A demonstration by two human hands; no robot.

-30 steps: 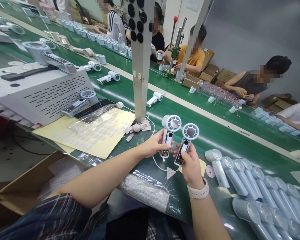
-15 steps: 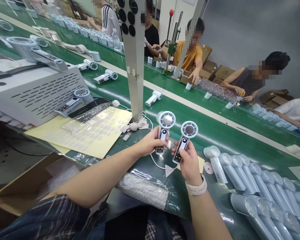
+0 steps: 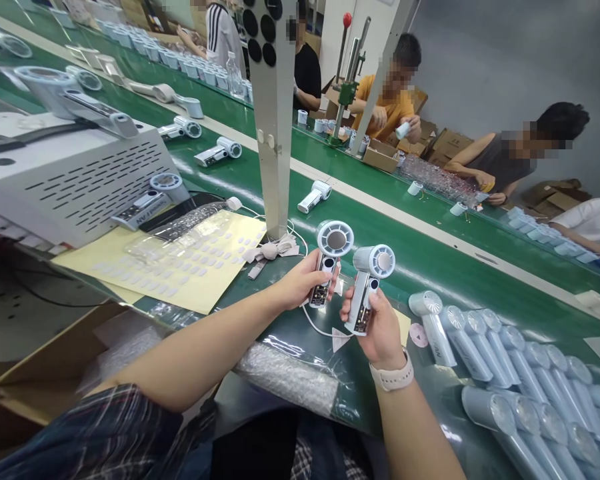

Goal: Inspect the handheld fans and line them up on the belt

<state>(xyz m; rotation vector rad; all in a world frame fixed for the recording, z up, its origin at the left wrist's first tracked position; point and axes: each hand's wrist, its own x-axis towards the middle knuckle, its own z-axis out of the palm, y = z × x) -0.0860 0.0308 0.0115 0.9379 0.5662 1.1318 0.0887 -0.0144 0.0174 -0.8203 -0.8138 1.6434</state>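
Note:
My left hand (image 3: 300, 283) is closed round the handle of a white handheld fan (image 3: 330, 253), held upright with its round head facing me. My right hand (image 3: 377, 327) grips the handle of a second white handheld fan (image 3: 367, 283), its head turned to the right, my thumb on the front of the handle. Both fans are held just above the green bench, side by side and a little apart. A white watch band is on my right wrist.
Several pale blue fans (image 3: 505, 373) lie in rows at the right. A yellow sheet of stickers (image 3: 180, 267) and a white perforated machine (image 3: 75, 180) are at the left. A white post (image 3: 273, 120) rises ahead. More fans ride the green conveyor (image 3: 430, 267); other people work across it.
The fan in my right hand has rotated so its head now faces right instead of toward me. Both hands stay nearly in place. The displays on the handles no longer show lit digits.

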